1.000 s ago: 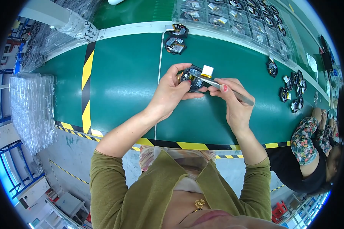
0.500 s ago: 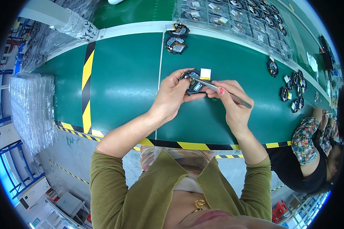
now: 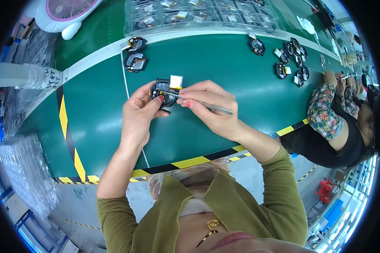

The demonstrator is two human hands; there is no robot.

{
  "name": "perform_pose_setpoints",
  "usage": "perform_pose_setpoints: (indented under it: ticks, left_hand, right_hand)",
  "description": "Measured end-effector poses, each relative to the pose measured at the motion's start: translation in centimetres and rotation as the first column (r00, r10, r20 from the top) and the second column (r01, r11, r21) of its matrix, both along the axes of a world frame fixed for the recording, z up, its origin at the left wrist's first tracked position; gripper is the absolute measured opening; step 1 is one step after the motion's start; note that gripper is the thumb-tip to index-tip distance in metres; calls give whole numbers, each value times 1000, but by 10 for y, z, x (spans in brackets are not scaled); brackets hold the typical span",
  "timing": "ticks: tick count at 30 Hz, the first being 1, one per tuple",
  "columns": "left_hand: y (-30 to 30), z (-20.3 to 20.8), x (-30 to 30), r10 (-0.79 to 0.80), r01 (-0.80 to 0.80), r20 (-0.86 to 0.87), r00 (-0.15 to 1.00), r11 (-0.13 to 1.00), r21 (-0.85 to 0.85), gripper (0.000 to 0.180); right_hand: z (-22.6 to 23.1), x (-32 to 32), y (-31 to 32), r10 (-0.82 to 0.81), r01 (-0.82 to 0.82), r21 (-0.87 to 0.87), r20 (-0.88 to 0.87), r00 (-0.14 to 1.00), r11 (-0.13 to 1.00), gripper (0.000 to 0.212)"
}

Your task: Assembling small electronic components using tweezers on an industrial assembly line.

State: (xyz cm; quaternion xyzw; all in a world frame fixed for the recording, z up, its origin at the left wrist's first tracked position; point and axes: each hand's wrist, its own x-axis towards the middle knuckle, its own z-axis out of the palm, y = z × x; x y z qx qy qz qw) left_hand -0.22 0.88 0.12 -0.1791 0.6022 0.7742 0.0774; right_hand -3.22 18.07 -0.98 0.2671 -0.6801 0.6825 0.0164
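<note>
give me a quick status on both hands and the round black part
Left hand grips round black module above green bench. Right hand holds tweezers, tips on module. Nothing in the way; spare modules lie apart.

One head-worn fisheye view, looking steeply down over the worktop [image 3: 93,109].

The camera sits on the person's head and faces forward and down, so the chest and both forearms enter from the lower edge and the hands [image 3: 179,105] sit close under it, near the picture's middle. The green worktop bends toward the round black rim; its far edge lies at the top, the floor along the left, and a neighbouring worker's sleeve [image 3: 323,111] at the right.
</note>
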Motion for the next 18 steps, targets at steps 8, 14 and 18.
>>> perform_pose_setpoints:
  ticks: [8, 14, 18]
  left_hand:
    - [-1, -10, -1, 57, -69, 67, 996, 978, 195, 24]
    - [-3, -5, -2, 2, -22, 75, 997, 965, 262, 26]
    - [-7, -3, 0, -30, 14, 41, 999, 939, 342, 33]
  right_hand:
    - [5, 4, -3, 4, 3, 83, -88, 996, 997, 17]
    - [-1, 3, -2, 18, -15, 87, -36, 999, 996, 15]
    - [0, 3, -5, 3, -5, 47, 34, 999, 999, 14]
